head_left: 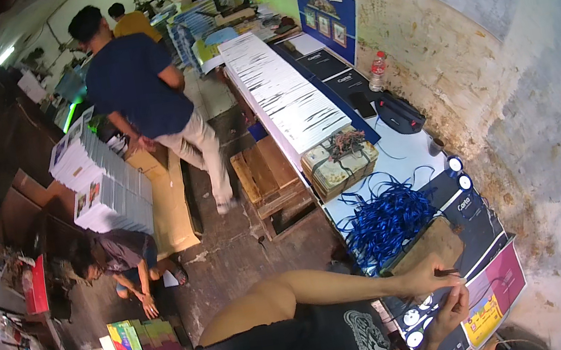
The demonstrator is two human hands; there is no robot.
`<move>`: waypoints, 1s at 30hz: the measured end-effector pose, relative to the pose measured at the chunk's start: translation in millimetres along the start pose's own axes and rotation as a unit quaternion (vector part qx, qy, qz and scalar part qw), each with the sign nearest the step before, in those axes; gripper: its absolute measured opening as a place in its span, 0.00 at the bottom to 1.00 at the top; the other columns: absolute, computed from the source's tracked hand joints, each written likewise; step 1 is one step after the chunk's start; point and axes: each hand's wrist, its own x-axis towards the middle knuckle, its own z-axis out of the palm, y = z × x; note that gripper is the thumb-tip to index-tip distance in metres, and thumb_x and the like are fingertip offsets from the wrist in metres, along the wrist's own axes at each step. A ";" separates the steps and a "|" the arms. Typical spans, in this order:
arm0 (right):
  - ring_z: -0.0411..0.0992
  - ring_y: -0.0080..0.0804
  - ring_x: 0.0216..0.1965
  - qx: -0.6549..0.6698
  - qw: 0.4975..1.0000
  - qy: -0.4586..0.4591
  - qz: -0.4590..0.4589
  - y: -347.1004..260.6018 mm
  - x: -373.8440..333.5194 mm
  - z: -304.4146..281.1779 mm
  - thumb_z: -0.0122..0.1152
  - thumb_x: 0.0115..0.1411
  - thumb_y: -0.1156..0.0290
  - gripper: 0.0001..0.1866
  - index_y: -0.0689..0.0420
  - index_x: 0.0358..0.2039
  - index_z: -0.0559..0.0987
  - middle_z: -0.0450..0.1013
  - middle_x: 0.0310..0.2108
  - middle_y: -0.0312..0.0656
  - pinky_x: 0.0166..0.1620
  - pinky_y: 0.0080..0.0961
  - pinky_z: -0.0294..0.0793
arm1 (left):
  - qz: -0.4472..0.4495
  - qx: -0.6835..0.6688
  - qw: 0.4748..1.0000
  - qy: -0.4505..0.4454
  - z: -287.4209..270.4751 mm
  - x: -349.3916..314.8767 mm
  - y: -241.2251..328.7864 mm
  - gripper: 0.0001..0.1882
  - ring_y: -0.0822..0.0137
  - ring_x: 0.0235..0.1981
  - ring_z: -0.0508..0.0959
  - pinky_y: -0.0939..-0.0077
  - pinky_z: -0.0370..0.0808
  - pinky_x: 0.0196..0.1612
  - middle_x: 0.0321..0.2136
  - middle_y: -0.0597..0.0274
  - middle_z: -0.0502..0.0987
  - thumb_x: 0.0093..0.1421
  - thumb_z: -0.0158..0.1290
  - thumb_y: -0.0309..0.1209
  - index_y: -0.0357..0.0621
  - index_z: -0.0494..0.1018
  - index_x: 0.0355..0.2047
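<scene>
My left hand (pixel 425 277) reaches over the table at the right, its fingers pinched around a small dark stick-like piece (pixel 447 272). Close by, almost touching it, my right hand (pixel 449 314) is closed too; what lies between its fingers is too small to make out. A thin dark cord (pixel 493 280) loops out beside the hands. Below them lies a purple and yellow printed sheet (pixel 508 272). A heap of shiny blue ribbons (pixel 388 220) sits just beyond my left forearm, next to a brown board (pixel 426 248).
A long row of white paper stacks (pixel 285 89) runs down the table. Near it are a tied bundle (pixel 339 163), a bottle (pixel 378 70) and a black pouch (pixel 400 115). A wooden stool (pixel 265 174) stands alongside. One person walks; another crouches by book stacks (pixel 142 346).
</scene>
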 end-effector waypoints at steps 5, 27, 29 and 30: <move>0.55 0.14 0.22 -0.002 0.999 -0.003 0.034 12.2 -2.9 0.3 0.51 0.65 0.66 0.11 0.61 0.32 0.70 0.61 0.22 0.30 0.25 0.14 0.51 | 0.050 0.032 0.996 0.070 -2.5 -0.8 -18.7 0.16 0.86 0.15 0.61 0.82 0.58 0.16 0.12 0.73 0.65 0.59 0.57 0.39 0.35 0.78 0.32; 0.52 0.16 0.19 0.036 0.972 -0.179 0.149 11.8 22.8 20.0 0.54 0.63 0.64 0.11 0.60 0.32 0.72 0.59 0.18 0.29 0.23 0.16 0.49 | 0.122 0.004 0.973 0.199 -24.8 -15.0 -32.7 0.17 0.80 0.14 0.64 0.78 0.60 0.16 0.16 0.63 0.71 0.62 0.52 0.33 0.33 0.71 0.20; 0.53 0.16 0.19 -0.006 0.973 -0.195 0.121 5.7 20.3 27.4 0.54 0.64 0.64 0.12 0.60 0.31 0.73 0.59 0.18 0.30 0.23 0.16 0.49 | 0.119 0.009 0.964 0.239 -33.2 -18.9 -29.3 0.22 0.81 0.13 0.60 0.75 0.56 0.16 0.07 0.64 0.65 0.61 0.53 0.34 0.31 0.69 0.14; 0.53 0.15 0.19 -0.046 0.974 -0.203 0.091 2.9 20.0 32.2 0.53 0.64 0.65 0.12 0.61 0.30 0.73 0.59 0.17 0.30 0.23 0.16 0.49 | 0.115 0.015 0.966 0.229 -38.0 -24.9 -21.8 0.21 0.80 0.13 0.59 0.75 0.56 0.15 0.08 0.64 0.65 0.61 0.53 0.34 0.31 0.70 0.15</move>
